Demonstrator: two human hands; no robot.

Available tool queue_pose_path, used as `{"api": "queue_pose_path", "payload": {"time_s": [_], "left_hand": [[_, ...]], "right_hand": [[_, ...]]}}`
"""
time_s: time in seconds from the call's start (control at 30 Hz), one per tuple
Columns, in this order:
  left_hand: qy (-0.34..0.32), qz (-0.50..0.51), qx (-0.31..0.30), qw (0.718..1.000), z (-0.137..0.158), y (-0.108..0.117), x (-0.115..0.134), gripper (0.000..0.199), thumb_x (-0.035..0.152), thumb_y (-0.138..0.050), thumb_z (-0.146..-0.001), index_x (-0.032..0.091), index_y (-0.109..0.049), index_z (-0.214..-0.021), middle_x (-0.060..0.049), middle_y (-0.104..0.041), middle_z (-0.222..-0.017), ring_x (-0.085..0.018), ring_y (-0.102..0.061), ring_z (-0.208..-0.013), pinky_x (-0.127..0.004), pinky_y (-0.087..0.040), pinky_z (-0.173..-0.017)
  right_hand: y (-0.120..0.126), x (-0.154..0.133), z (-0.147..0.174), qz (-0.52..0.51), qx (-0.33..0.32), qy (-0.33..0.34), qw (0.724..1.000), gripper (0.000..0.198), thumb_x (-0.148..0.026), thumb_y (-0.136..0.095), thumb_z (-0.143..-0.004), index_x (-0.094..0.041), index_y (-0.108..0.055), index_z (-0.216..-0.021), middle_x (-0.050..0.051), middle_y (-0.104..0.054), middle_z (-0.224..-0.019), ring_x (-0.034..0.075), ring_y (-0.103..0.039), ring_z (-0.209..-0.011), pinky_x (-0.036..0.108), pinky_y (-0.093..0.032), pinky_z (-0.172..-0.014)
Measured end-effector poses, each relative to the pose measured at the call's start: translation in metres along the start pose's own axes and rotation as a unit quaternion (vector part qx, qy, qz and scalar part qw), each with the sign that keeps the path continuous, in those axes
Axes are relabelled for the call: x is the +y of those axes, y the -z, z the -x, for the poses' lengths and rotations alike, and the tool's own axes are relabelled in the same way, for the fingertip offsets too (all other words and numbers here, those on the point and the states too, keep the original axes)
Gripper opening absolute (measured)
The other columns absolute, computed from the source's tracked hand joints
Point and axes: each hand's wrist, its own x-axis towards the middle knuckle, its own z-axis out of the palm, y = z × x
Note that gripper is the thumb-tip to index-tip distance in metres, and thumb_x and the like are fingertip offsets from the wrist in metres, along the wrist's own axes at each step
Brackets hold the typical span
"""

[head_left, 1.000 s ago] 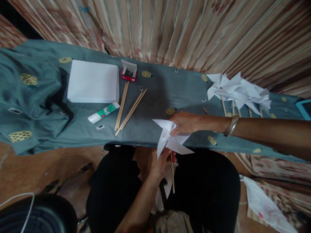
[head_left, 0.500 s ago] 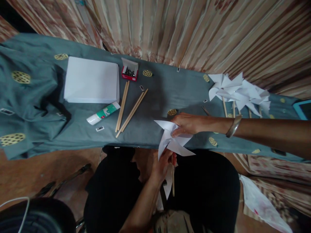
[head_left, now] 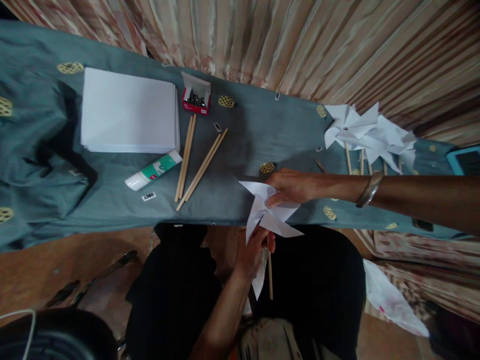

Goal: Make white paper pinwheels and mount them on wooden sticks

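Note:
A white paper pinwheel (head_left: 258,206) is held at the table's front edge, above my lap. My right hand (head_left: 288,187) grips its upper right blade, thumb on the front and fingers behind. My left hand (head_left: 255,250) is closed below the pinwheel's middle, around the top of a wooden stick (head_left: 270,277) that points down. The fingers partly hide where stick and paper meet. Another pointed white paper piece (head_left: 258,282) hangs below the left hand, beside the stick.
Left on the table (head_left: 247,145) lie a stack of white paper (head_left: 129,110), a glue stick (head_left: 153,170), several wooden sticks (head_left: 202,169) and a red box of pushpins (head_left: 197,97). Several finished pinwheels (head_left: 356,127), scissors (head_left: 319,164) and a blue-edged device (head_left: 465,160) are at right.
The camera view has shifted and tilted slightly, so the table's things appear displaced. Both hands keep nearly the same hold on the pinwheel and stick.

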Motion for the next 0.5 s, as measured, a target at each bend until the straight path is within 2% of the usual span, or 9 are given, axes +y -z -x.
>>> {"api": "queue_pose_path", "payload": {"time_s": [0.33,0.5], "left_hand": [[-0.001,-0.007,-0.002,1.000,-0.001,0.002,-0.006,0.034,0.044,-0.064,-0.074,0.018,-0.053,-0.055,0.003,-0.047,-0.049,-0.008,-0.042,-0.043,-0.023,-0.032,-0.047],[0.008,-0.004,0.007,1.000,-0.001,0.000,-0.002,0.032,0.045,-0.066,-0.071,0.017,-0.056,-0.057,0.002,-0.051,-0.053,-0.008,-0.044,-0.045,-0.024,-0.035,-0.049]], "right_hand": [[0.005,-0.007,-0.001,0.024,-0.033,-0.041,0.998,0.012,-0.020,-0.069,-0.085,-0.010,-0.075,-0.087,0.005,-0.075,-0.080,0.014,-0.067,-0.072,0.021,-0.042,-0.065],[0.001,0.002,0.000,-0.004,-0.024,-0.011,1.000,0.015,-0.024,-0.071,-0.084,-0.010,-0.075,-0.088,0.004,-0.074,-0.078,0.013,-0.065,-0.071,0.020,-0.042,-0.065]]}}
